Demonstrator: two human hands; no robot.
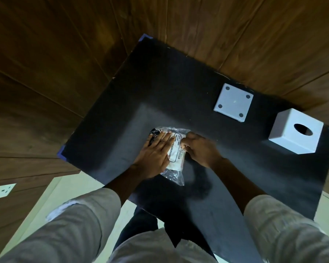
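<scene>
Tissue pack (176, 158), label prob. "TISSUES": left hand (154, 152) flat on it, right hand (201, 149) grip pinches its edge.

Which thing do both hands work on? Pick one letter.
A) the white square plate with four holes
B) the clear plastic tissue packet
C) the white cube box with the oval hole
B: the left hand presses flat on the tissue packet, and the right hand grips its edge with curled fingers.

Wall (65, 54): dark brown wood panels, grooved joints, on two sides. Table (179, 82): matt black top, blue tape (62, 154) at corners. Floor (65, 186): pale cream. White socket (3, 191): low on left wall. Light: dim
</scene>
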